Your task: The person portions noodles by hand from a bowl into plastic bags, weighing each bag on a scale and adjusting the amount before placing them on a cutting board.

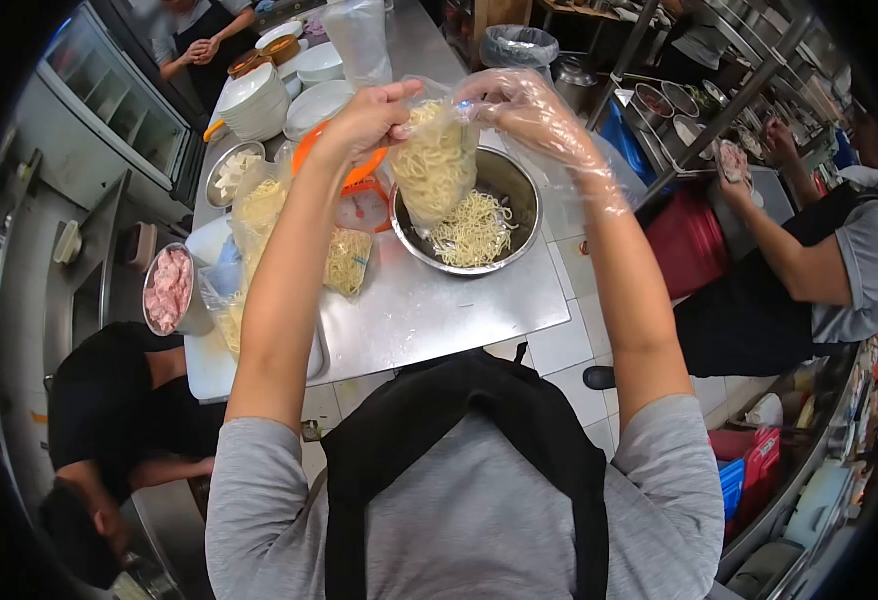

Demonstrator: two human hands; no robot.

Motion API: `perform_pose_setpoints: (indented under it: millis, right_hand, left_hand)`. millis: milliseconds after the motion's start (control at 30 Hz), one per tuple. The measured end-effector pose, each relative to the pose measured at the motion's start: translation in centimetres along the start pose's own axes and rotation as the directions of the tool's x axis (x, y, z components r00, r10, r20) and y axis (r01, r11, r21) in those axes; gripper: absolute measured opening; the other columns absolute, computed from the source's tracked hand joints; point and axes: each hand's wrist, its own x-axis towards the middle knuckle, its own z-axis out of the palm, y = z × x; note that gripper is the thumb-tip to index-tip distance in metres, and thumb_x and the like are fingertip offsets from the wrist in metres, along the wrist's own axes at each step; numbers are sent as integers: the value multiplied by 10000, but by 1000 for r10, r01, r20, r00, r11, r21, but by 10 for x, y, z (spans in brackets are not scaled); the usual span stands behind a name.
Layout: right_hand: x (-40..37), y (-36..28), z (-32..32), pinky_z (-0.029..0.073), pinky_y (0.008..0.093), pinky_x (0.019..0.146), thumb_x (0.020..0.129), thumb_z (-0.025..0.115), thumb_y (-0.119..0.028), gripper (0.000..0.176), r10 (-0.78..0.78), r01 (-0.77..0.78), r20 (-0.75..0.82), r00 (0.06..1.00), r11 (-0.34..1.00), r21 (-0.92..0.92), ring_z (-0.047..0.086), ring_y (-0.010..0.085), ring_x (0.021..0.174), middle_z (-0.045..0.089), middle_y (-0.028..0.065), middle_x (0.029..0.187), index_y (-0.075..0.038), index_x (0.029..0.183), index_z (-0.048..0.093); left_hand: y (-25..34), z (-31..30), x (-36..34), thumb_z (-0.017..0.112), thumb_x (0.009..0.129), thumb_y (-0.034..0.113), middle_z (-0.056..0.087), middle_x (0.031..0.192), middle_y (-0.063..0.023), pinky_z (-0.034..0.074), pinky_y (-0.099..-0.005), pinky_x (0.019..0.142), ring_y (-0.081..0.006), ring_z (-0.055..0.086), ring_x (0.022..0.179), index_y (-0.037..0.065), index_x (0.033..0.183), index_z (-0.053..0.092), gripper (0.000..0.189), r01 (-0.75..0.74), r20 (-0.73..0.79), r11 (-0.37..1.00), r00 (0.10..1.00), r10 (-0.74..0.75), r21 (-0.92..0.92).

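Observation:
My left hand [371,122], bare, is closed on one top edge of a clear plastic bag of noodles [431,165]. On the bag's other top edge, my right hand [531,115] is closed, wearing a loose clear plastic glove. The bag hangs upright over a steel bowl [527,205], its lower end hiding part of the inside. Loose yellow noodles [475,230] lie in the bowl. Left of the bowl stands an orange dial scale [361,208], partly covered by my left forearm. Another small noodle bag [348,262] rests by the scale.
More noodle bags [257,205] lie left of my left forearm, near a container of raw meat [171,288]. Stacked white bowls [256,105] stand at the table's far end. One person [799,260] works at right, another [119,420] bends at lower left.

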Motion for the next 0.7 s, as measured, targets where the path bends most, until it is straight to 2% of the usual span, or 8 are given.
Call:
perform_pose_setpoints:
  millis: [67,133,200,233,300,467,600,700]
  right_hand:
    - [-8,33,11,478,277,658,720,623,-94,199,-146,150,-90,985,988,37,585,127,698,646,75,842,-14,902,629]
    - [-31,84,26,483,284,681,745,607,-136,229,497,-398,-75,864,767,503,597,157,737,637,84,883,-27,946,601]
    - [-61,141,61,480,320,739,770,591,-222,268,317,-230,38,948,763,-604,604,221,811,636,99,902,-46,972,592]
    - [-69,157,76,393,348,930,832,553,-280,389,602,-546,215,769,793,-268,516,257,1081,561,144,1140,-40,1137,538]
    - [-93,170,109,358,387,971,824,543,-367,478,294,-210,38,955,764,-610,482,318,1125,521,153,1202,-60,1189,510]
    - [-45,132,126,419,389,904,802,562,-371,441,790,-145,439,429,540,-829,509,281,1098,539,148,1167,-141,1177,534]
    - [-44,149,141,438,396,861,750,595,-332,358,442,-186,308,842,775,-603,560,308,1007,601,152,1058,-82,1004,633]
    - [-50,146,152,439,395,854,773,567,-356,356,710,-163,477,517,629,-760,574,300,977,605,153,1052,-73,974,645]
  left_hand:
    - [3,-4,2,431,743,-64,574,774,-29,424,-174,498,-30,446,488,-44,1310,337,575,0,28,1000,1000,-1,19]
    - [7,1,-15,439,754,-53,580,814,-41,425,-167,510,-28,453,505,-51,1314,325,572,5,49,1000,999,-6,28]
    - [14,3,-27,445,748,-49,550,994,-81,445,-173,522,-33,474,510,-51,1306,340,568,-5,-5,1000,1000,5,-1]
    - [17,5,-35,451,742,-44,521,1174,-121,464,-179,534,-38,496,515,-52,1298,354,565,-11,-50,1000,999,10,-26]
    - [30,8,-58,451,746,-49,554,1082,-106,452,-169,514,-26,476,512,-55,1299,349,562,-74,-95,997,993,71,-27]
    - [43,-4,-110,432,728,-75,457,1284,-111,448,-156,481,-13,440,498,-75,1275,374,550,-169,-225,982,963,147,-85]
    - [29,-13,-142,445,730,-61,500,1242,-113,457,-177,490,-39,480,472,-80,1269,380,544,-93,-233,989,970,64,-116]
    - [21,-14,-166,438,715,-84,515,1224,-129,460,-176,474,-43,503,464,-89,1261,383,549,-143,-301,983,948,102,-118]
